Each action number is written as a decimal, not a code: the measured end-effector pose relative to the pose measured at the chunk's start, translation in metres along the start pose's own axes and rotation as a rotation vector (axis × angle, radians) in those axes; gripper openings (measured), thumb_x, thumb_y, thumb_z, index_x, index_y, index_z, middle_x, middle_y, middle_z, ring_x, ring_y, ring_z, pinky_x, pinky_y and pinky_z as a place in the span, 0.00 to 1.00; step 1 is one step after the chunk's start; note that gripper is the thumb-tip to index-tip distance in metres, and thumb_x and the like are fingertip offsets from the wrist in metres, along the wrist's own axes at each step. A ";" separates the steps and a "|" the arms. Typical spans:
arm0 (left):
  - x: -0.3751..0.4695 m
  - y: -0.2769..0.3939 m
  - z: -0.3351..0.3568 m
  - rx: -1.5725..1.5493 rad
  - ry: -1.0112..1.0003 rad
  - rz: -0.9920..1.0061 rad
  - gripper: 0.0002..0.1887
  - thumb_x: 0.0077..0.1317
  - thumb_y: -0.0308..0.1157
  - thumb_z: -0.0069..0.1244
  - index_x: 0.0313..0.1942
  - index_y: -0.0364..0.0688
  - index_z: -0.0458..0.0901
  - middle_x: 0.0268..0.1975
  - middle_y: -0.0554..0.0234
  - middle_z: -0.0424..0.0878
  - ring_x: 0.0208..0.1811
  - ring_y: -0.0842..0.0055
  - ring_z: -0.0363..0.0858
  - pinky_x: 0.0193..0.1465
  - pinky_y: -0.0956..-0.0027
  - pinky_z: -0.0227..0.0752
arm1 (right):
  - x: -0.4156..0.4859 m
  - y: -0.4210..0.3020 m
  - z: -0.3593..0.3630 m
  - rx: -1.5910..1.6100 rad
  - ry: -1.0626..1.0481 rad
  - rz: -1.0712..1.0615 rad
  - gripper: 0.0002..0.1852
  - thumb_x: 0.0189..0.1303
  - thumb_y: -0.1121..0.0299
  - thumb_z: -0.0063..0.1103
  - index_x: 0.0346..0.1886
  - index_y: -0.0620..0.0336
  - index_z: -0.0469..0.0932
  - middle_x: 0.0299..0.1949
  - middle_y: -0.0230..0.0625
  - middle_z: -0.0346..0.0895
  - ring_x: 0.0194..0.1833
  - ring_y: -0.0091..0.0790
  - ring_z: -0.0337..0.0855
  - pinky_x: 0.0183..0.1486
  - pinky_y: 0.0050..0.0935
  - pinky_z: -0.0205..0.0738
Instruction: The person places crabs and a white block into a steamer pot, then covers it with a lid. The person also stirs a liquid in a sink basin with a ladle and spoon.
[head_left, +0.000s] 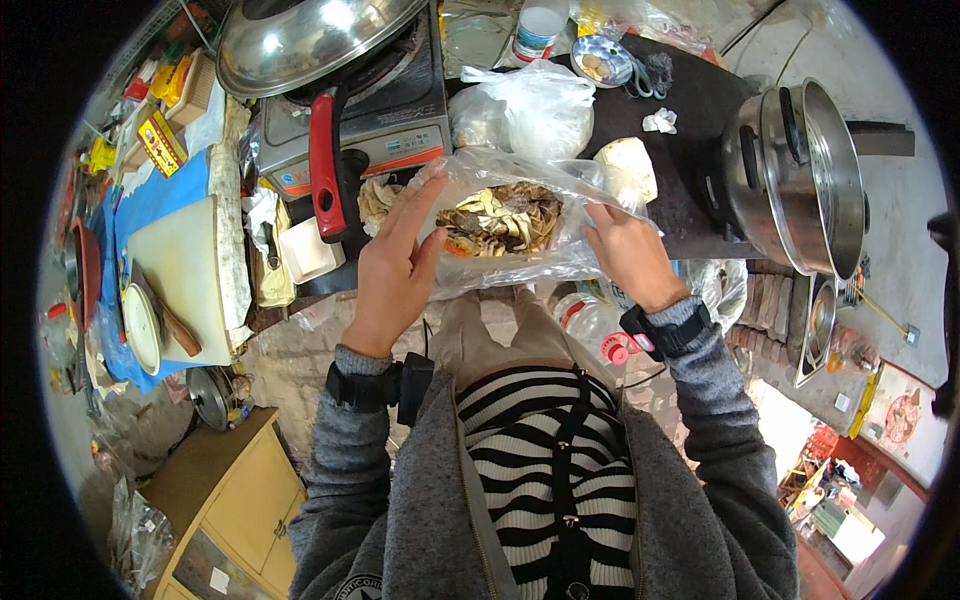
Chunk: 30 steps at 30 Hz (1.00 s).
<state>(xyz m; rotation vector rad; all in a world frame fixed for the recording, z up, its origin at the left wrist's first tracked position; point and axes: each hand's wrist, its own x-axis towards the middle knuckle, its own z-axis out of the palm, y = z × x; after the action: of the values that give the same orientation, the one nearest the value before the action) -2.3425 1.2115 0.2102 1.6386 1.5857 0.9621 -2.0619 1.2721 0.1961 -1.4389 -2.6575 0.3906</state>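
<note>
Before me a clear plastic bag (517, 274) lies spread at the front edge of the dark table. Inside its mouth is a heap of brown and pale food scraps (506, 216) that look like peelings, with an orange bit at the left. My left hand (395, 262) is at the bag's left rim, its fingers stretched along the film and its thumb apart. The bag's right rim is held by my right hand (628, 251), whose fingertips are partly hidden in the film. A tied white plastic bag (551, 109) stands just behind, and a pale block-like item (628, 169) sits beyond my right hand.
A gas stove (405, 124) bears a lidded pan with a red handle (324, 165) jutting toward me. A white tray (310, 250) sits left of my left hand. At the right stands a steel steamer pot (776, 180). A cutting board (184, 262) with a knife (176, 326) lies far left.
</note>
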 end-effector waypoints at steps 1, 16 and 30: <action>0.001 0.010 -0.003 -0.027 -0.009 -0.021 0.27 0.64 0.20 0.49 0.64 0.47 0.69 0.64 0.56 0.72 0.26 0.84 0.67 0.26 0.78 0.65 | -0.003 -0.002 -0.004 0.028 0.002 -0.012 0.16 0.56 0.74 0.59 0.48 0.67 0.71 0.42 0.52 0.78 0.37 0.51 0.84 0.36 0.43 0.79; -0.025 0.018 -0.021 -0.270 -0.060 -0.127 0.28 0.63 0.19 0.48 0.64 0.44 0.70 0.66 0.60 0.71 0.35 0.85 0.71 0.34 0.80 0.66 | -0.040 -0.021 -0.013 0.170 -0.126 -0.072 0.11 0.56 0.71 0.63 0.42 0.65 0.78 0.35 0.43 0.75 0.34 0.46 0.80 0.36 0.38 0.76; -0.018 0.014 -0.011 -0.400 -0.127 -0.077 0.27 0.64 0.19 0.47 0.65 0.44 0.69 0.67 0.60 0.70 0.40 0.85 0.73 0.35 0.80 0.67 | 0.024 -0.044 0.039 0.028 -0.226 -0.091 0.14 0.53 0.69 0.63 0.43 0.60 0.78 0.42 0.41 0.75 0.34 0.46 0.82 0.34 0.41 0.78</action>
<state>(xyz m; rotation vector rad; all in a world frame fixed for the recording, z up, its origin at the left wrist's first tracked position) -2.3445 1.1925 0.2267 1.3235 1.2647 1.0354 -2.1184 1.2621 0.1696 -1.3327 -2.8665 0.6127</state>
